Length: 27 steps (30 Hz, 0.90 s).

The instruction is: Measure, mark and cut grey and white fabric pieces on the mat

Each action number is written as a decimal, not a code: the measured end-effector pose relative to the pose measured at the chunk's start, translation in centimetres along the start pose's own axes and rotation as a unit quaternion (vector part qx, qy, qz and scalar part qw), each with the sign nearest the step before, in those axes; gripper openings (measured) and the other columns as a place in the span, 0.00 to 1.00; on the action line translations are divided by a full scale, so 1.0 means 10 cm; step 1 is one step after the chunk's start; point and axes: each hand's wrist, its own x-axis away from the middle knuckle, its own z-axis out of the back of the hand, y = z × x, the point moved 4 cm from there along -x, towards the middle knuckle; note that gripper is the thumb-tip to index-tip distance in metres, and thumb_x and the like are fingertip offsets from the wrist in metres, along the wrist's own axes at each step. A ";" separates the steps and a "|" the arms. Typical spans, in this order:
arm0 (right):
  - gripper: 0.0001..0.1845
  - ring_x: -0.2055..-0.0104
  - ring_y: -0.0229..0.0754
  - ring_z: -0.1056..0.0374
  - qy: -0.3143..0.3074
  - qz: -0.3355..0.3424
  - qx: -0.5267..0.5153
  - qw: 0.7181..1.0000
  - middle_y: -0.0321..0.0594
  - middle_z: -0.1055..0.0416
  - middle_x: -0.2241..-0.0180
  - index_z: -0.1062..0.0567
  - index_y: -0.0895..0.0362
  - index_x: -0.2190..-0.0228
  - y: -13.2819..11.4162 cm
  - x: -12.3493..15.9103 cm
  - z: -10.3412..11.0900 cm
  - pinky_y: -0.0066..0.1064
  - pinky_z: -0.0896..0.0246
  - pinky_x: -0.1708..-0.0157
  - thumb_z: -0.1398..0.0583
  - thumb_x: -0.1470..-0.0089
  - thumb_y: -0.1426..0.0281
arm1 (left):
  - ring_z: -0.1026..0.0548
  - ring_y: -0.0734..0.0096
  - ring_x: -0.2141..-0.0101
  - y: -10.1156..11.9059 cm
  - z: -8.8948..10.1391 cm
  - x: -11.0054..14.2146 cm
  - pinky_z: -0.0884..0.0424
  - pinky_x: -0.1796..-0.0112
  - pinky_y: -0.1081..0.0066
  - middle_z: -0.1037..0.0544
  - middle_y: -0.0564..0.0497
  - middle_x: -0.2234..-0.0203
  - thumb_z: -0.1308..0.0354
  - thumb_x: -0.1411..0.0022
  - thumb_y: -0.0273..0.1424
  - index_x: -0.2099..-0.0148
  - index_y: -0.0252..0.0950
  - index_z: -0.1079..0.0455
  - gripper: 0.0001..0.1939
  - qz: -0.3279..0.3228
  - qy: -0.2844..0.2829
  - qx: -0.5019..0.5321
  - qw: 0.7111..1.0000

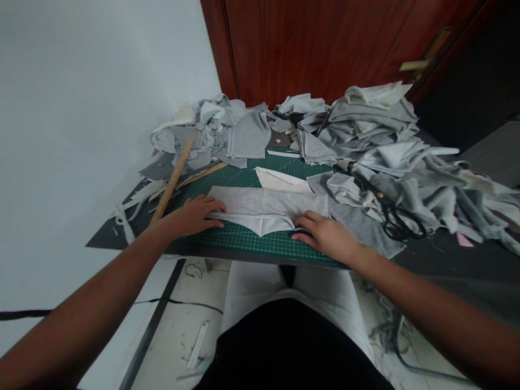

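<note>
A light grey piece of fabric [268,201] lies in a long folded strip across the green cutting mat [244,241]. White fabric [262,223] shows from under its near edge and hangs toward me in a shallow point. At the left end, my left hand [197,216] has its fingers over the grey fabric and its thumb below the fold, closed on the edge. My right hand [325,234] grips the near edge close to the right end, fingers curled and thumb underneath. A cream piece [282,180] and a darker grey piece [365,227] lie partly under the strip.
Black-handled scissors [392,214] lie to the right among crumpled scraps. A wooden ruler [173,181] leans over scraps on the left. Heaped grey fabric [368,122] lines the table's back and right, before a red-brown door [317,49]. A white wall [101,108] borders the left.
</note>
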 end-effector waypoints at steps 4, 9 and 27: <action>0.13 0.51 0.51 0.30 0.007 0.021 0.019 1.000 0.47 0.25 0.57 0.23 0.58 0.56 -0.03 -0.05 0.10 0.39 0.34 0.49 0.44 0.32 0.64 | 0.26 0.58 0.56 0.03 0.05 -0.06 0.33 0.53 0.63 0.23 0.45 0.60 0.45 0.34 0.40 0.59 0.37 0.28 0.12 -0.018 -0.002 0.018 1.000; 0.07 0.52 0.52 0.29 -0.025 0.011 0.064 0.998 0.51 0.24 0.58 0.24 0.61 0.59 -0.07 -0.12 0.17 0.39 0.35 0.51 0.40 0.39 0.73 | 0.24 0.59 0.60 0.08 0.04 -0.07 0.31 0.56 0.64 0.22 0.46 0.62 0.45 0.43 0.29 0.59 0.38 0.30 0.08 0.007 -0.011 -0.019 1.000; 0.15 0.69 0.40 0.33 0.121 -0.031 -0.167 0.978 0.37 0.26 0.70 0.24 0.56 0.63 -0.08 -0.16 1.08 0.28 0.47 0.69 0.37 0.42 0.57 | 0.26 0.69 0.66 0.25 1.15 0.34 0.31 0.65 0.72 0.23 0.54 0.68 0.39 0.41 0.43 0.58 0.36 0.29 0.16 0.089 0.029 0.180 0.979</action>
